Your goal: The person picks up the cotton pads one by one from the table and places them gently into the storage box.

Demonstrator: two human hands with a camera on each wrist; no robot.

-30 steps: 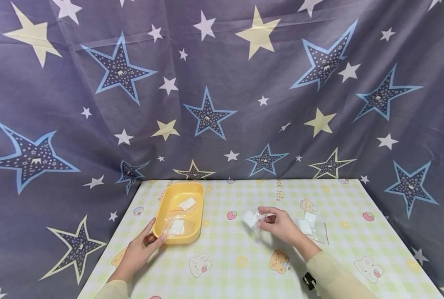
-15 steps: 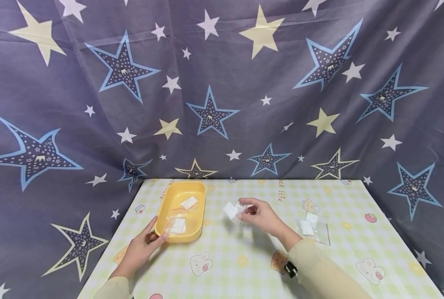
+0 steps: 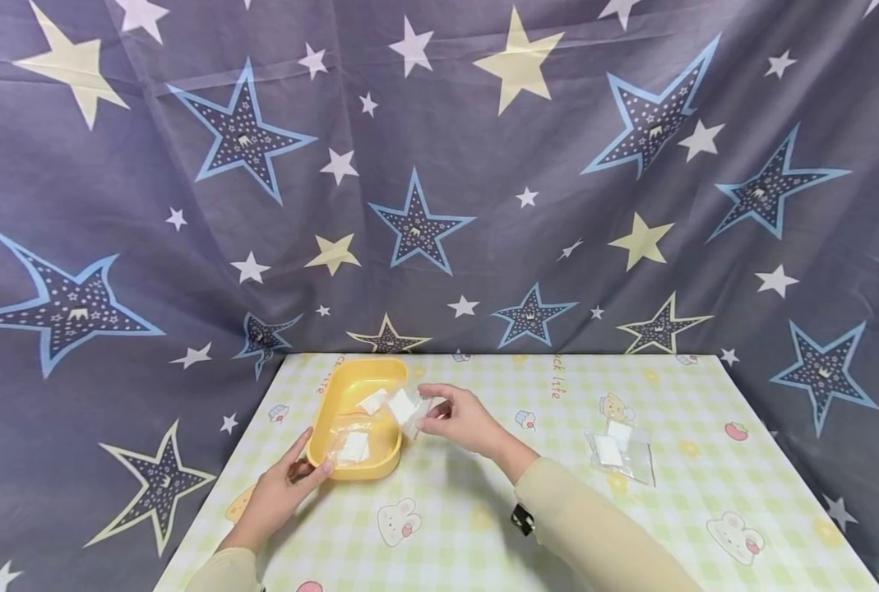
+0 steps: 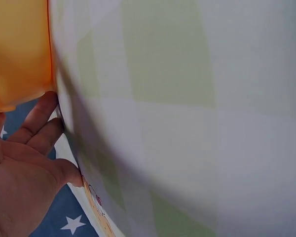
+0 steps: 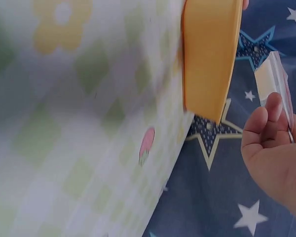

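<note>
My left hand (image 3: 272,501) holds the near left corner of a yellow tray (image 3: 368,472), thumb at the front rim and fingers along the side. Inside lie two small clear zip bags, one near the front (image 3: 353,448) and one farther back (image 3: 372,401), each with a white square piece. My right hand (image 3: 472,423) pinches another such zip bag (image 3: 402,405) by its edge, over the tray's right rim. In the right wrist view this bag (image 5: 266,81) is raised level with the tray's side (image 5: 209,59). The left wrist view shows the fingers (image 4: 42,111) at the tray's lower corner.
To the right on the checked tablecloth (image 3: 513,493), more clear zip bags (image 3: 608,450) with white pieces lie overlapping. A dark star-patterned curtain (image 3: 439,189) hangs behind the table's back edge.
My right hand has carried the pinched zip bag leftward from mid-table to the tray's right rim. The left hand and tray have stayed in place.
</note>
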